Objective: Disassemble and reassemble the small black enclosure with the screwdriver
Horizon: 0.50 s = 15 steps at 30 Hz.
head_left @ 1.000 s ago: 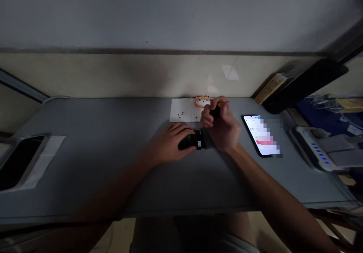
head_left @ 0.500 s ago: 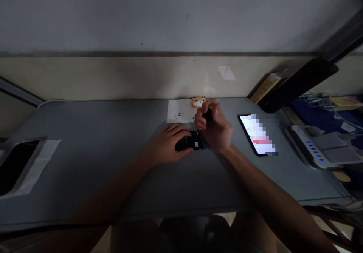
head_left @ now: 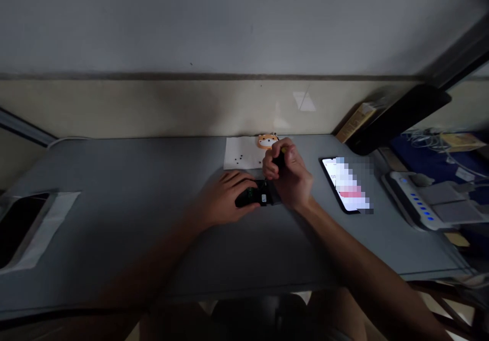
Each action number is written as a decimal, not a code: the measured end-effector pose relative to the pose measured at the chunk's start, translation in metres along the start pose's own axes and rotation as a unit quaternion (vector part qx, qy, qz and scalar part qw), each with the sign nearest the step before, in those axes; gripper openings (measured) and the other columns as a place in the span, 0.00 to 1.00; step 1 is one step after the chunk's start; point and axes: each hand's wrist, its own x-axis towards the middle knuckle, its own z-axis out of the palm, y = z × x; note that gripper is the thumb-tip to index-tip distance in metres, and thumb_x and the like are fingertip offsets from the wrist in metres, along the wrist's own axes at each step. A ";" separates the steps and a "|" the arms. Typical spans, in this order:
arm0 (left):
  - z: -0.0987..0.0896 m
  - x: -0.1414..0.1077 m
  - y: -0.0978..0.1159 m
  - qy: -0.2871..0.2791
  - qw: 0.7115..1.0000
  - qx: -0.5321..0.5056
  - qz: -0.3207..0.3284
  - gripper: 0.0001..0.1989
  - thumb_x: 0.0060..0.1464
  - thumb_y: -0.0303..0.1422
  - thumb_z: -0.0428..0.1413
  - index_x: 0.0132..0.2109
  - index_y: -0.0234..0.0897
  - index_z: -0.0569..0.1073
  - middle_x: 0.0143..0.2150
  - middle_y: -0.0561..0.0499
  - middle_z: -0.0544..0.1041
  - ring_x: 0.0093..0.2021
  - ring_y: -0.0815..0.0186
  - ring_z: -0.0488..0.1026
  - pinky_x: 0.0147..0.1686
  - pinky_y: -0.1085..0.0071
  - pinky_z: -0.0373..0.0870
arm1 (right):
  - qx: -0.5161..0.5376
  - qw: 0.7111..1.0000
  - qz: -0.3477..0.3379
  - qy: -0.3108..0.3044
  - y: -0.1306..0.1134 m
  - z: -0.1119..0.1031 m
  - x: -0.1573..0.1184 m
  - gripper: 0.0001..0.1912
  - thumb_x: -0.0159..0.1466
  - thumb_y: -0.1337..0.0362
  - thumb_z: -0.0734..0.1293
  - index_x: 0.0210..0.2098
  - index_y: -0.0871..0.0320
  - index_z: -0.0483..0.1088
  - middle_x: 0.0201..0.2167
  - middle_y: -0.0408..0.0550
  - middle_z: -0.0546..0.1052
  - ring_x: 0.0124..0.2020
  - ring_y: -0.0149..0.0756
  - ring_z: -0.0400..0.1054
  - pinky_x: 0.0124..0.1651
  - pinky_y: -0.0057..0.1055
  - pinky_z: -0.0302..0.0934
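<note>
A dark flat device (head_left: 252,194) with a small white label lies on the grey desk. My left hand (head_left: 228,198) grips its left part, fingers along the far edge and thumb along the near edge. Above its right end, my right hand (head_left: 288,173) is closed round a black and yellow handle (head_left: 281,159), which looks like a screwdriver; its thin shaft points down at the device. Just behind is a white paper (head_left: 244,153) with several tiny dark pieces, perhaps screws. An orange and white animal-face item (head_left: 267,141) sits at the paper's back right corner.
A lit phone (head_left: 344,186) lies to the right, and a white power strip (head_left: 416,198) with blue lights is further right. At the far left, a dark device (head_left: 23,224) rests on white paper. A yellow box (head_left: 355,122) and a long black object (head_left: 401,117) stand at the back right.
The whole view has shifted slightly, with the scene a little lower in the picture. Both hands keep nearly the same grip and place over the device.
</note>
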 end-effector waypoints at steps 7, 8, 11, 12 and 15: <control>-0.002 -0.001 0.001 0.002 1.000 0.004 0.004 0.11 0.63 0.40 0.62 0.50 0.43 0.75 0.54 0.47 0.80 0.56 0.54 0.75 0.58 0.54 0.72 | 0.012 1.000 -0.010 0.012 -0.001 0.003 -0.001 0.21 0.66 0.44 0.70 0.32 0.53 0.63 0.23 0.36 0.58 0.21 0.27 0.48 0.25 0.28 0.48; -0.002 -0.001 0.001 0.003 1.000 0.005 0.003 0.11 0.63 0.40 0.61 0.50 0.42 0.75 0.54 0.47 0.80 0.56 0.54 0.76 0.57 0.54 0.72 | 0.015 1.000 -0.011 0.013 -0.001 0.003 -0.001 0.21 0.66 0.44 0.69 0.32 0.53 0.63 0.23 0.36 0.58 0.21 0.27 0.48 0.25 0.28 0.48; -0.001 -0.002 0.000 0.007 1.000 0.006 0.003 0.11 0.64 0.39 0.61 0.50 0.42 0.75 0.53 0.46 0.80 0.56 0.54 0.76 0.56 0.54 0.72 | 0.018 1.000 -0.008 0.013 -0.001 0.002 -0.001 0.21 0.66 0.43 0.69 0.32 0.53 0.62 0.22 0.36 0.58 0.21 0.27 0.48 0.25 0.28 0.48; 0.000 -0.002 -0.001 0.007 1.000 0.004 0.002 0.11 0.64 0.39 0.61 0.50 0.42 0.75 0.53 0.46 0.80 0.56 0.54 0.76 0.56 0.54 0.72 | 0.018 1.000 -0.008 0.011 -0.001 0.002 -0.001 0.21 0.67 0.43 0.69 0.32 0.53 0.63 0.22 0.36 0.58 0.21 0.27 0.49 0.25 0.28 0.48; 0.000 -0.002 -0.001 0.001 1.000 0.000 -0.006 0.11 0.63 0.39 0.60 0.51 0.43 0.76 0.53 0.47 0.80 0.56 0.54 0.75 0.57 0.54 0.72 | 0.022 1.000 -0.008 0.011 0.001 0.002 -0.001 0.21 0.67 0.44 0.69 0.31 0.53 0.63 0.22 0.36 0.58 0.21 0.26 0.49 0.25 0.28 0.48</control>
